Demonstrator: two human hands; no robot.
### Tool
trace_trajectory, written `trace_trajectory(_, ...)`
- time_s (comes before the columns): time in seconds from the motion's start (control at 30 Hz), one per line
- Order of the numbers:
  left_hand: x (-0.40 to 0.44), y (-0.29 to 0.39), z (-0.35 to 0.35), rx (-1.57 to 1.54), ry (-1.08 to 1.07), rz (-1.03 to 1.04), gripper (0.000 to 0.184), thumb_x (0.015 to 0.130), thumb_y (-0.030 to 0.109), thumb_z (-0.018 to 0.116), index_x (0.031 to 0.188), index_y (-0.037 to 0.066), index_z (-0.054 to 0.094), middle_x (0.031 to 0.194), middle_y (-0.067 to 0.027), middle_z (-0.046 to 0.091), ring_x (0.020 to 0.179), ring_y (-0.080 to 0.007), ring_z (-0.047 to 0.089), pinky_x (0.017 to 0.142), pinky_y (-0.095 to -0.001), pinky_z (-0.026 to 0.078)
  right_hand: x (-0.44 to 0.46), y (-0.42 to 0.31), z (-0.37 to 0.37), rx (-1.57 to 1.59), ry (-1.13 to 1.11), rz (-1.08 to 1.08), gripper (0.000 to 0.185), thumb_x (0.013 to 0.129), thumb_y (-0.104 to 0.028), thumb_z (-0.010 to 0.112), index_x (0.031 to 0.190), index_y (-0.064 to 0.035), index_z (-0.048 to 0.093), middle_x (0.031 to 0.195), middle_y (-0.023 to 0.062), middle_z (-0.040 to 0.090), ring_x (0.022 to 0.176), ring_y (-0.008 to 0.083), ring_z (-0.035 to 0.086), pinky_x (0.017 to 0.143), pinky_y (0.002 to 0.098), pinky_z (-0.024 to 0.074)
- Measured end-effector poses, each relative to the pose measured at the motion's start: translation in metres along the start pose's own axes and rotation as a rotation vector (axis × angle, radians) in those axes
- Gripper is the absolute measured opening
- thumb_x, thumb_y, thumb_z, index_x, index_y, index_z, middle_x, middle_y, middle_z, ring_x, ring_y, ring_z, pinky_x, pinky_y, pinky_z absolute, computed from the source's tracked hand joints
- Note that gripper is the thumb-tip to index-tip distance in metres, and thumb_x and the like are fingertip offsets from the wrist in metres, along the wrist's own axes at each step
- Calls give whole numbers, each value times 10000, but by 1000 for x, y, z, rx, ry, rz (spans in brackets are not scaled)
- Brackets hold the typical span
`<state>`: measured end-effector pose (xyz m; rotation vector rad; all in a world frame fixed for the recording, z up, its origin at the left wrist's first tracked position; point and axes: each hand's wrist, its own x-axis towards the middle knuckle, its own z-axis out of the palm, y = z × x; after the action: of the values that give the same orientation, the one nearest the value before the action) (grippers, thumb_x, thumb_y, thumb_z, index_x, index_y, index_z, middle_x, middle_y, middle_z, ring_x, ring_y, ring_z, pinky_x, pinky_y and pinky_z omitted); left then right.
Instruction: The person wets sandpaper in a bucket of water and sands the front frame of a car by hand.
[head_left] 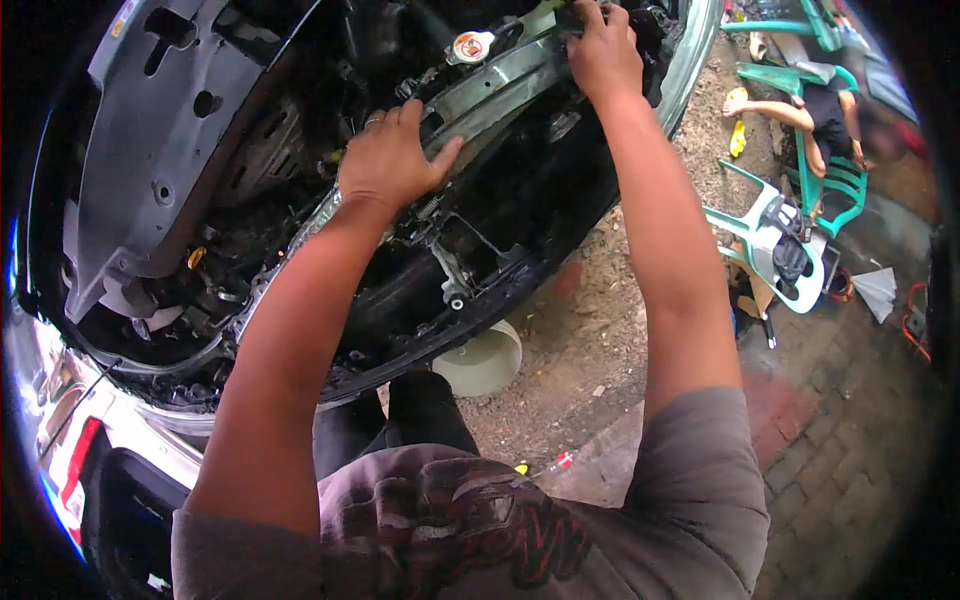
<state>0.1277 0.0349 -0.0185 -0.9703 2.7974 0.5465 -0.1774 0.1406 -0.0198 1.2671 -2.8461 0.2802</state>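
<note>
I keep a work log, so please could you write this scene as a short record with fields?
Place: uncovered engine bay
Left hand: on the metal crossbar, thumb spread
Right hand: at the crossbar's upper-right end in the picture
Nearby part: round cap, between the hands
Ground: pale round container, partly hidden
Picture's right side: seated person, green chair
Unclear: right hand's grip

One head-worn view, mine: looks forward and steeply down, very wide, edges rounding off to black. Close range: my shirt (450, 530) fills the bottom edge, the engine bay (500, 288) sits just ahead up top, ground (590, 340) drops farther below, right.
</note>
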Motion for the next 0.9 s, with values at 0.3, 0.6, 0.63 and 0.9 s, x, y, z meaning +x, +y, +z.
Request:
trace_trajectory(0.3,0,-2,1,8,-40,13,771,959,679,625,1391,42,586,1262,-178,718,1220,-349,678,989,-474,594,-35,14,-1,-320,-50,-204,594,961,-195,674,1539,-275,566,1697,157,393,1545,454,389,1104,603,505)
trace_trajectory(0.6,-2,3,-3,32,-50,-2,773,962,683,618,1408,53,577,1292,-173,711,1217,-359,677,990,-493,587,-54,16,-2,-563,-93,-339,686,1014,-161,528,1684,-163,382,1758,54,362,1614,401,311,1167,730,337)
trace_trajectory(0.63,-1,0,0,18,-22,8,767,962,683,618,1404,57,579,1293,-172,711,1218,-361,677,992,-494,585,-68,13,-7,-641,-131,-337,670,1021,-184,529,1676,-142,395,1750,58,378,1607,392,326,1164,752,323)
trace_trajectory(0.9,-1,-2,6,-4,82,33,745,963,683,619,1371,60,592,1279,-177,713,1209,-371,680,981,-497,590,-74,-11,1,-669,-139,-192,692,1035,-196,532,1688,-71,339,1777,121,302,1630,410,276,1153,807,294)
